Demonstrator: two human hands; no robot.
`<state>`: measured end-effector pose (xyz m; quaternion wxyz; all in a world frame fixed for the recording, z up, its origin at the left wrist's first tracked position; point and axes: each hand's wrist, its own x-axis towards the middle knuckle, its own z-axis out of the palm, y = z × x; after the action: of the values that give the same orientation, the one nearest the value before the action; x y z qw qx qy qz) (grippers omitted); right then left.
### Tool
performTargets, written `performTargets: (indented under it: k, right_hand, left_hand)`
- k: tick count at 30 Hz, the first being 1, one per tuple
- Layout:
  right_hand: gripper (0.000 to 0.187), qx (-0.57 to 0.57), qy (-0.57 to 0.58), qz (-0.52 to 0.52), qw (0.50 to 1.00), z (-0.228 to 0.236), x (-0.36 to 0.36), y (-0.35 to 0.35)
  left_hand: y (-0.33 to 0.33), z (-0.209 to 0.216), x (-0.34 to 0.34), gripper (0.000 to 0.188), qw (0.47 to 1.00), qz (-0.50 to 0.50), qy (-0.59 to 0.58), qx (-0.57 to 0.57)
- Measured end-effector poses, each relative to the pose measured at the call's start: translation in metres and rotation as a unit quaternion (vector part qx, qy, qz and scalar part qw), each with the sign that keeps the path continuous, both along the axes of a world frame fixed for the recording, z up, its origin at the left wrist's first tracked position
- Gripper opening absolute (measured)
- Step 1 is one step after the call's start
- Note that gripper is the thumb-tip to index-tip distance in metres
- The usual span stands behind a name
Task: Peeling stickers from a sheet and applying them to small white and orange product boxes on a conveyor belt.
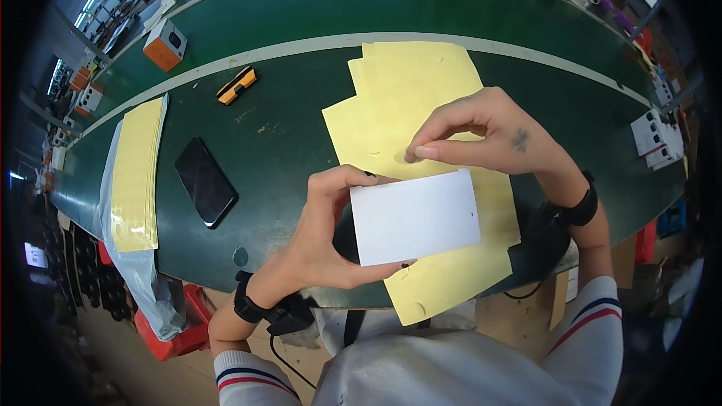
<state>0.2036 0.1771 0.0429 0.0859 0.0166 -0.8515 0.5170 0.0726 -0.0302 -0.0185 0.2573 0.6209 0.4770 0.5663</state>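
My left hand [320,237] is closed around a plain white box [417,218], thumb along its lower edge and fingers at its upper left corner. The box is tilted slightly and has a tiny dark mark near its right side. Just above it, my right hand [481,131] pinches thumb and forefinger together. A faint, pale, rounded piece shows at those fingertips, too small to name. Beneath both hands lie overlapping yellow sheets [410,94], with a few faint curved outlines on them.
On the green table [278,150] lie a black phone [205,183], an orange-and-black tool [237,86] and a stack of yellow sheets [135,180] on grey plastic. An orange-and-white box [165,45] stands farther back. White boxes [656,139] sit at the right edge. A red crate [184,327] is below left.
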Motion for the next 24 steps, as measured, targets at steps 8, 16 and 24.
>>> performTargets:
  k: [8,16,24]
  right_hand:
    - [0.011,-0.069,-0.054,0.037,0.995,0.004,0.000,0.002]
    - [0.017,-0.021,-0.060,0.044,0.997,0.013,0.009,-0.008]
    - [0.057,0.322,0.032,0.159,0.933,0.021,0.054,-0.047]
  left_hand:
    - [0.004,0.001,0.000,0.080,0.999,-0.019,-0.037,-0.008]
    - [0.002,0.006,0.001,0.085,0.999,-0.010,-0.027,-0.038]
    - [0.000,0.004,0.002,0.090,0.999,0.012,-0.002,-0.036]
